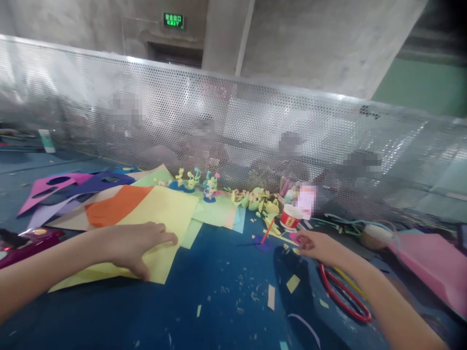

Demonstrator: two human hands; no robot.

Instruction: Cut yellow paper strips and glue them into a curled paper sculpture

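My left hand (134, 245) lies flat, palm down, on a yellow paper sheet (164, 214) at the near edge of a fanned pile of coloured sheets. An orange sheet (116, 206) sits just behind it. My right hand (315, 244) reaches forward over the blue table (219, 291), fingers pinched around a small pink scrap (294, 237) near a red and white cup (291, 217). Whether that hand truly grips the scrap is blurred.
Small paper figures (209, 187) and a heap of yellow-green cut-outs (257, 200) stand by the perforated metal screen (233, 121). Purple sheets (73, 184) lie far left. A red ring (343, 296) lies under my right forearm, pink paper (434, 262) at right. Paper scraps litter the table.
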